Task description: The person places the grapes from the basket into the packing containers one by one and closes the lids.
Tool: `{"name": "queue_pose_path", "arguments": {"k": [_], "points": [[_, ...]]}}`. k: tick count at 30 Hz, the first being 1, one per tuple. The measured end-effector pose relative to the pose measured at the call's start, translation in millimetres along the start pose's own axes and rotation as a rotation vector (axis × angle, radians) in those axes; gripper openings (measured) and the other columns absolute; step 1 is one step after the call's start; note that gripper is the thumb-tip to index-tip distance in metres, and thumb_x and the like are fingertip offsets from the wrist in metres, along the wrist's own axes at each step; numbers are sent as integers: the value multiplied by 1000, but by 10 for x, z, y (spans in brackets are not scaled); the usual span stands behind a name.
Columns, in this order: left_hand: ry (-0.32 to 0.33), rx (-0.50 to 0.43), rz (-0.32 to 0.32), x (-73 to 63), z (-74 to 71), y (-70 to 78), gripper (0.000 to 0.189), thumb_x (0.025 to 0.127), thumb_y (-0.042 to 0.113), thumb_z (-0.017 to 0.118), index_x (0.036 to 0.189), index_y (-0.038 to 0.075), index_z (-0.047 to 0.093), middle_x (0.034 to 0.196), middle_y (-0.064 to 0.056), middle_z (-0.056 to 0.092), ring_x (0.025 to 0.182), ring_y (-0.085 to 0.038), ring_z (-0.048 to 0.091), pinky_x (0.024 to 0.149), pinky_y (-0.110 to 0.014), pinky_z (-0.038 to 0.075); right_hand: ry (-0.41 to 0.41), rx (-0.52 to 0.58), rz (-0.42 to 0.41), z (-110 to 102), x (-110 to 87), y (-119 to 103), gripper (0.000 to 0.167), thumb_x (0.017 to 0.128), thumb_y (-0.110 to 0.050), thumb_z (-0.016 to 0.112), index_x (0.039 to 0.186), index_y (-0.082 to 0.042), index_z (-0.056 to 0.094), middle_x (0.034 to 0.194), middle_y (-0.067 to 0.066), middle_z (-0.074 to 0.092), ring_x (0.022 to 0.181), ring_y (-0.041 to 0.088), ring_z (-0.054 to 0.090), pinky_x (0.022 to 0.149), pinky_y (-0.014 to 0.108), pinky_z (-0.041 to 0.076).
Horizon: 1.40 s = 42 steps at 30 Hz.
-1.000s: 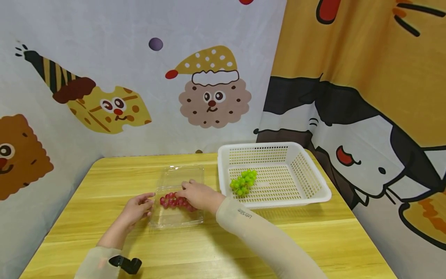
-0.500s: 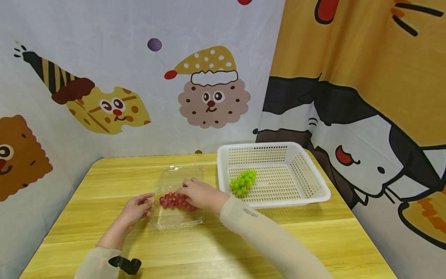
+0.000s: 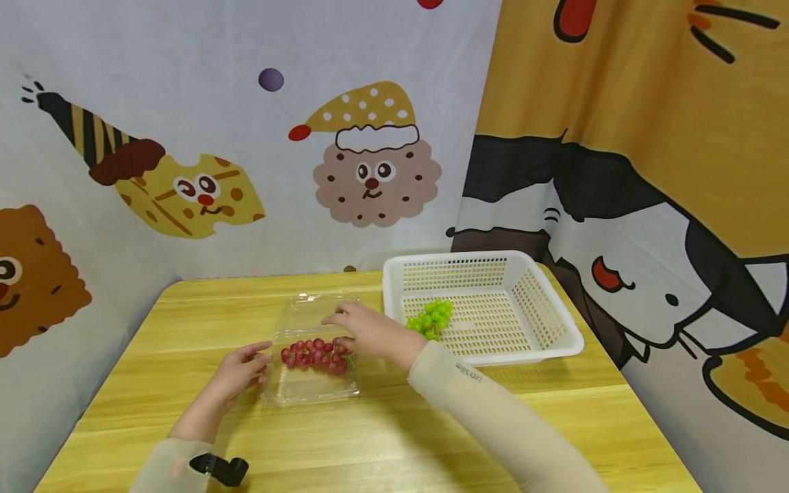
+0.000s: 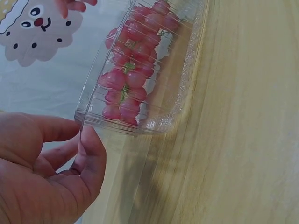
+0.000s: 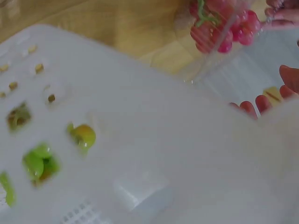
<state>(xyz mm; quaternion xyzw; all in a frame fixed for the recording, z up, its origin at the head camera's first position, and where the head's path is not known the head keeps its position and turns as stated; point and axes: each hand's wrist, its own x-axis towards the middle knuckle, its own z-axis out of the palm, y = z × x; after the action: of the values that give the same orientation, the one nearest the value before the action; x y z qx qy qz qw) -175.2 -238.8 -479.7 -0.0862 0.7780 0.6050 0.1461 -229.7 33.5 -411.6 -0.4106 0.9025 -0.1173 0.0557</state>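
A bunch of red grapes (image 3: 313, 356) lies in the front half of a clear plastic clamshell box (image 3: 308, 392). The box's other half lies folded back behind it. My left hand (image 3: 237, 373) pinches the box's left edge between thumb and fingers, as the left wrist view shows with the hand (image 4: 56, 168) at the rim. Over the box's right side, just above the grapes, hovers my right hand (image 3: 372, 334) with loosely bent fingers and nothing in them. In the right wrist view its fingertips (image 5: 264, 103) show past the white basket wall (image 5: 154, 107).
To the right stands a white plastic basket (image 3: 499, 318) with slotted walls, near the back of the wooden table (image 3: 394, 438). A bunch of green grapes (image 3: 434, 315) lies in its left part. A printed curtain (image 3: 203, 260) hangs behind the table.
My right hand has let go of the red grapes and lifted up and to the right, uncovering the bunch's right end. The left hand has stayed at the box's edge.
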Motion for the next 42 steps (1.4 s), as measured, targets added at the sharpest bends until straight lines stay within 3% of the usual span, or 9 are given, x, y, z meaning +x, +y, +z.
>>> {"name": "queue_pose_path", "arguments": {"k": [4,9,12,16,22,27,33,39,42], "points": [[-6,-3,-6,-15,-15,11,47,100,10,44,143,-6,31,95,-6,50,72,-11,54,64,-25,53,19,30,48,-106,-63,82,47,94,-27,60,139,-26,47,129,0,49,112,15,51,92,27,48],[17,51,5,-26,-59,55,51,100,14,44,145,-3,27,104,-7,48,87,-14,55,74,-29,53,77,114,104,-302,-159,219,46,95,-32,58,139,-23,47,133,2,48,120,19,49,101,34,44],[67,121,28,-34,-85,109,51,100,15,44,145,-1,27,112,-11,46,97,-20,53,79,-33,51,126,180,150,-444,-211,311,47,94,-32,59,138,-21,48,136,2,48,123,20,48,105,36,41],[155,198,58,-18,-91,206,52,99,16,46,145,1,30,119,-16,44,105,-26,49,75,-31,51,189,254,207,-628,-277,448,46,94,-30,59,137,-19,49,135,3,48,121,23,49,102,39,43],[227,248,112,64,-17,396,52,98,19,46,146,6,32,123,-16,44,103,-24,46,66,-24,44,292,378,294,-844,-355,693,44,94,-26,60,136,-18,51,131,7,50,115,27,51,92,41,48],[227,255,188,141,145,600,51,97,16,48,145,7,35,126,-19,46,105,-26,49,66,-22,45,354,464,406,-943,-439,924,45,95,-28,58,138,-19,48,133,11,49,117,29,51,91,43,49],[158,260,238,171,429,845,52,99,21,48,148,11,32,136,-17,47,119,-33,48,82,-32,48,407,517,521,-977,-553,1142,46,95,-27,57,139,-15,48,132,13,49,113,30,53,88,44,49],[64,218,273,208,778,974,55,100,23,47,150,11,27,141,-17,44,123,-36,49,93,-42,48,356,568,646,-915,-655,1346,50,96,-32,54,143,-18,42,140,15,44,123,33,47,94,49,46],[29,199,275,235,973,998,55,99,22,49,149,10,28,142,-17,45,122,-35,50,94,-42,49,335,709,720,-889,-706,1417,53,98,-32,51,146,-17,36,146,15,37,129,35,41,99,50,44]]}}
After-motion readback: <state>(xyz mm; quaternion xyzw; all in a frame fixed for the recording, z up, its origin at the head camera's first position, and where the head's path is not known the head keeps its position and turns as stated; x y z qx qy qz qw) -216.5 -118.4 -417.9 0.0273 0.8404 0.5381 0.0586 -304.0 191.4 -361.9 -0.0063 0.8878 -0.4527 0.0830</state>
